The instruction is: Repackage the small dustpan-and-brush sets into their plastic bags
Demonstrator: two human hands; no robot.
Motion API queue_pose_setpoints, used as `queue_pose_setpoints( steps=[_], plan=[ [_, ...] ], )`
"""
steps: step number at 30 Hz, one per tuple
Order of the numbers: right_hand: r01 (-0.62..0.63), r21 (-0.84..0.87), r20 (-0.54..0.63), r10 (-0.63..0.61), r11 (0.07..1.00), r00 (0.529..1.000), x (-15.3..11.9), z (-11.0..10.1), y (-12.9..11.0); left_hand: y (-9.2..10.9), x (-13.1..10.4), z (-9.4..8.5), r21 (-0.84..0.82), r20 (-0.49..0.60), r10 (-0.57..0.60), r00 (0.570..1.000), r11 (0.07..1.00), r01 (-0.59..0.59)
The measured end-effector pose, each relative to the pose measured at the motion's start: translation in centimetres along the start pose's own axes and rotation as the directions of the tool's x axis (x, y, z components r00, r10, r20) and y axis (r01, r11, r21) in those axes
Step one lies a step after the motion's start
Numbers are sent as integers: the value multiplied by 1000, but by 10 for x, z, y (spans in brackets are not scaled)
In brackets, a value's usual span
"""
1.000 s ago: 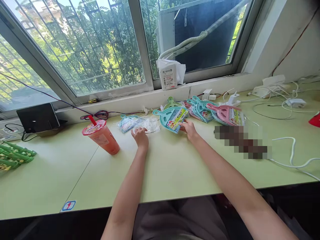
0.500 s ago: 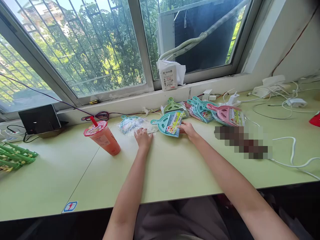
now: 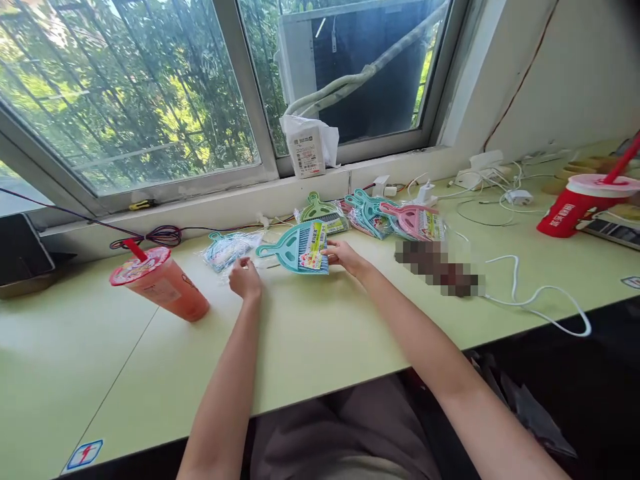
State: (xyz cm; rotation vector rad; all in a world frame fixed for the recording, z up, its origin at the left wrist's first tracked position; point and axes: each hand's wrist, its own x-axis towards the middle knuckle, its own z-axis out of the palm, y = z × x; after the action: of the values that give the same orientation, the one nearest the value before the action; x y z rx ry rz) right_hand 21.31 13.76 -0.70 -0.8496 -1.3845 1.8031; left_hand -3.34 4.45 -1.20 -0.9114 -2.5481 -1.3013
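My right hand (image 3: 346,258) grips the brush end of a teal dustpan-and-brush set (image 3: 289,249) with a yellow printed label; its handle points left. Just left of that handle, my left hand (image 3: 245,279) is closed, fingers curled, beside crumpled clear plastic wrapping (image 3: 227,252) with blue showing through. Whatever its fingers may hold is hidden. Behind the teal set lies a green dustpan set (image 3: 319,210) in clear wrap. More wrapped sets, teal ones (image 3: 369,210) and a pink one (image 3: 413,220), are piled to its right.
A tall orange drink cup (image 3: 167,287) with a red straw stands left of my left hand. Over on the right are a red cup (image 3: 565,208), a white cable (image 3: 517,300) and chargers (image 3: 519,197). A tissue pack (image 3: 306,153) sits on the window ledge.
The view has turned right, bringing the red cup into sight. My left hand's spread fingers have curled closed. My right hand still holds the teal dustpan-and-brush set.
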Motion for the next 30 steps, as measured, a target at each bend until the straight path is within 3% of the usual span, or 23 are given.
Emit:
queue_pose_setpoints(
  steps=[3, 7, 10, 13, 15, 17, 21, 25, 27, 30],
  plan=[
    [14, -15, 31, -13, 1000, 999, 1, -4, -2, 1, 2, 1, -55, -64, -3, 998, 998, -1],
    [14, -30, -4, -14, 999, 1000, 0, 2, 1, 5, -6, 5, -80, -62, 176, 982, 980, -181],
    [-5, -32, -31, 4, 999, 1000, 0, 9, 3, 11, -17, 8, -70, -9, 348, 937, 935, -348],
    [-4, -31, 21, 4, 1000, 1000, -2, 14, 4, 17, -27, 7, -81, 81, 496, 864, 868, -490],
    [14, -18, 37, -13, 1000, 999, -3, 16, 4, 21, -32, 5, -94, 125, 551, 825, 834, -543],
    [35, 3, 16, -35, 999, 999, -4, 17, 3, 24, -35, 3, -99, 121, 570, 813, 821, -562],
    [80, 50, -80, -76, 996, 994, -5, 17, 1, 23, -32, -1, -118, 17, 516, 856, 851, -511],
    [141, 103, -195, -119, 985, 974, -5, 14, -1, 14, -22, 0, -134, -55, 328, 943, 934, -333],
    [152, 116, -242, -121, 981, 963, -5, 12, -2, 9, -16, 3, -151, -25, 252, 967, 956, -253],
    [124, 105, -273, -92, 987, 958, -5, 10, -2, 5, -10, 8, -209, 104, 183, 978, 965, -158]
  ],
)
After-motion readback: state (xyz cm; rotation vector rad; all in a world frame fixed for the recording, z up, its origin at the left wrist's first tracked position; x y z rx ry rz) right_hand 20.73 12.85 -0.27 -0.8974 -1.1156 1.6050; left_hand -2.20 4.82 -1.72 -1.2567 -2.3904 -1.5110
